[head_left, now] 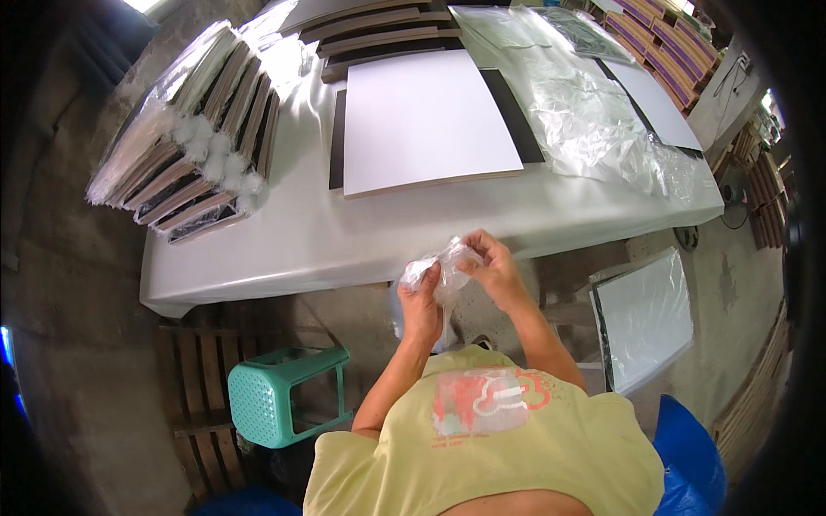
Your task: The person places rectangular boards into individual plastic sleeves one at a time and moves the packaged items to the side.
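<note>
"What's on your far left?"

"I've got a plastic-wrapped stack of panels (185,150) on the covered table (301,241). Next comes the left hand (420,308), thumb pressed onto crumpled clear film (449,261); its other fingers I can't make out."

"Where's that film?"

"Bunched between both hands, near the table's front edge."

"And the right hand (496,273)?"

"I see its fingers bent, thumb and fingertips pinching the film's right side. Farther right, well apart, I have a wrapped white panel (645,318)."
</note>
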`<state>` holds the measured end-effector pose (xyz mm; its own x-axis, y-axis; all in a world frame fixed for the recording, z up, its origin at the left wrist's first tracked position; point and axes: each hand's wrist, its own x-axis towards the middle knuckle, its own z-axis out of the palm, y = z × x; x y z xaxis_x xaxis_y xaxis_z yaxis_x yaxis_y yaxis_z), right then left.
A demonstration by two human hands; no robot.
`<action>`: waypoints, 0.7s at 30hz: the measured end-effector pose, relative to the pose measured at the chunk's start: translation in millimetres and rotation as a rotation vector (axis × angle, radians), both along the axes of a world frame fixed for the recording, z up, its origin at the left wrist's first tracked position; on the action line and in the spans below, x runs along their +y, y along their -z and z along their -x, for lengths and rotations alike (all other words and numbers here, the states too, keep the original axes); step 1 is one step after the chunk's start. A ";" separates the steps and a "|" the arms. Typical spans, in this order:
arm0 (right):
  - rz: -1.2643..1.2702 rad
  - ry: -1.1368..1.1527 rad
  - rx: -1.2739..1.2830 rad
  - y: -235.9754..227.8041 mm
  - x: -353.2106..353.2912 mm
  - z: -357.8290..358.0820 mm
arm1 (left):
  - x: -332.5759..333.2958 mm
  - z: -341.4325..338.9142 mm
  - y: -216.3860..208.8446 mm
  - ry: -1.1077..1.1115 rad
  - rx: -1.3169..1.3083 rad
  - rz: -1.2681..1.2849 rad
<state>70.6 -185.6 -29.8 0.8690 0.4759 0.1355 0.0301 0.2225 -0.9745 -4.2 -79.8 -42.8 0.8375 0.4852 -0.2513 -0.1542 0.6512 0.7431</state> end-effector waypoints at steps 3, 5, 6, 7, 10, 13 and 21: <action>0.062 -0.015 -0.021 4.2 3.3 -4.0 | 4.6 -0.8 -2.5 0.098 -0.056 0.005; 0.249 0.044 -0.239 2.8 7.6 -6.9 | 8.9 -1.0 -1.1 0.184 -0.104 0.005; 0.406 0.093 -0.445 -1.8 9.3 -8.0 | 9.4 -2.6 -3.1 0.204 -0.088 0.021; 0.564 0.142 -0.652 -5.4 10.9 -8.9 | 8.0 -6.2 -9.1 0.222 -0.071 0.039; 0.690 0.379 -0.839 -12.6 27.1 0.8 | 14.6 -8.0 -8.3 0.246 0.006 0.107; 0.567 0.474 -0.681 -4.1 30.7 -2.4 | 19.3 -11.0 -5.4 0.106 0.007 0.172; 0.168 0.617 0.071 66.6 -88.9 -70.7 | 192.9 81.3 78.1 -0.767 0.004 0.114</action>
<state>141.3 -274.4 -96.4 0.9939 -0.1052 0.0346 0.0379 0.0290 -0.9989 -85.5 113.1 -120.8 0.2763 0.9000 -0.3372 -0.5905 0.4358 0.6793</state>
